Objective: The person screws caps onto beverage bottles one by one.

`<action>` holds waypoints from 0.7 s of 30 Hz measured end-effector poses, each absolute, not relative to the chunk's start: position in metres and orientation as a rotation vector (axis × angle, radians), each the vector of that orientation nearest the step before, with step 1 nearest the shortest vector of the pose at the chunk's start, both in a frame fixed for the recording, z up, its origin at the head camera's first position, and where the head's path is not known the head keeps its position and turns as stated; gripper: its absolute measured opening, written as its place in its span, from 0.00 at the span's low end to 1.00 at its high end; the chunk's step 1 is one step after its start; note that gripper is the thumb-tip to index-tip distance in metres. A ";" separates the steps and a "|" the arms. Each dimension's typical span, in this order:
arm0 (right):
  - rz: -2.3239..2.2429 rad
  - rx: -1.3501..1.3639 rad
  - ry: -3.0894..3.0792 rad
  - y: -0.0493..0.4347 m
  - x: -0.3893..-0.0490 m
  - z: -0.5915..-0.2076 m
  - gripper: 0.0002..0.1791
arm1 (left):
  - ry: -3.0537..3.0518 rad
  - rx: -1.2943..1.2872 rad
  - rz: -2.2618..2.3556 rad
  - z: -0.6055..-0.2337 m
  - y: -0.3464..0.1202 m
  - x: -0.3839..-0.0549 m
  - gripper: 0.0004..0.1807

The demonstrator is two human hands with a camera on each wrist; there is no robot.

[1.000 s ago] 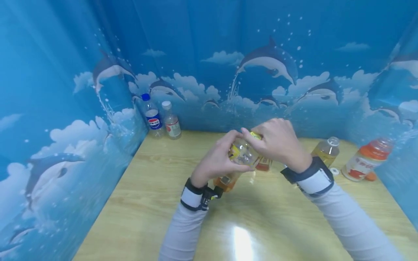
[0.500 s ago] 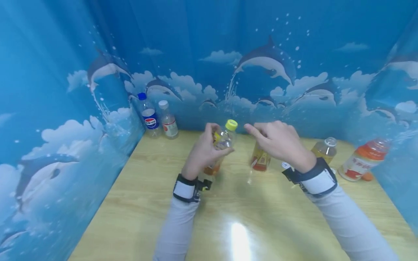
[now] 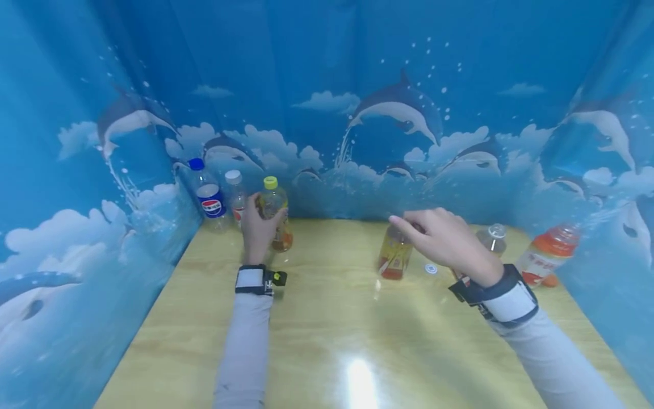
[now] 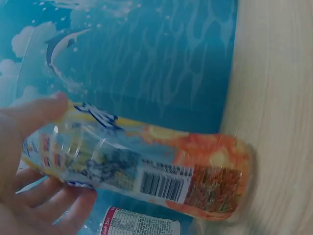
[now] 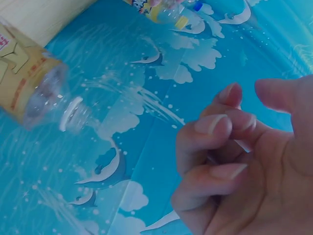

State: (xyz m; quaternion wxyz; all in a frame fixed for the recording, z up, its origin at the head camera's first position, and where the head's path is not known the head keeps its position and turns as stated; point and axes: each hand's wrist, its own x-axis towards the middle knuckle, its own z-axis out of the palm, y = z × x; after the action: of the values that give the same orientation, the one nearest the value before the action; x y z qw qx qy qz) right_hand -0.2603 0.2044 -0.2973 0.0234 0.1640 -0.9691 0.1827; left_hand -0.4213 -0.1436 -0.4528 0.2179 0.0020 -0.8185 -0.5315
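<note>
At the back left my left hand (image 3: 257, 230) grips a clear bottle with a yellow cap (image 3: 271, 182) and a yellow-orange printed label. The left wrist view has thumb and fingers on opposite sides of this bottle (image 4: 161, 166), its base at the tabletop. Beside it stand a white-capped bottle (image 3: 236, 196) and a blue-capped Pepsi bottle (image 3: 212, 205). My right hand (image 3: 447, 241) hovers above the table, fingers loosely curled, thumb apart, holding nothing. Close by it stands an uncapped bottle with a yellow-brown label (image 3: 393, 258), whose bare neck (image 5: 73, 113) shows in the right wrist view.
On the right, another uncapped bottle (image 3: 493, 237) stands partly behind my right hand. Farther right is an open bottle with an orange shoulder (image 3: 549, 250), an orange cap (image 3: 550, 280) beside it. A white cap (image 3: 431, 268) lies on the table. A blue dolphin curtain (image 3: 327, 142) surrounds the table.
My right hand has let go of the yellow cap. My left hand has carried the yellow-capped bottle left, next to the white-capped one. The right hand stays near the uncapped bottle.
</note>
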 end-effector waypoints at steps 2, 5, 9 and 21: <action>0.548 0.497 -3.011 0.206 -0.260 -0.299 0.27 | -2.246 0.035 -1.474 -0.455 -0.147 -0.427 0.46; 0.546 0.486 -3.015 0.210 -0.259 -0.300 0.26 | -2.237 0.046 -1.427 -0.456 -0.149 -0.438 0.46; 0.572 0.472 -3.022 0.214 -0.256 -0.302 0.22 | -2.202 0.056 -1.388 -0.459 -0.150 -0.452 0.46; 0.581 0.495 -2.988 0.232 -0.243 -0.321 0.23 | -2.144 0.120 -1.360 -0.469 -0.147 -0.464 0.45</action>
State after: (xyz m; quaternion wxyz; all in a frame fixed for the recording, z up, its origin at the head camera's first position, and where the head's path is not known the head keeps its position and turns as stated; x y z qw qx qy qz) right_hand -0.2430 0.2320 -0.3207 0.0288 0.1604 -0.9685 0.1884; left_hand -0.4642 -0.1467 -0.4693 0.2956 0.0450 -0.8058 -0.5113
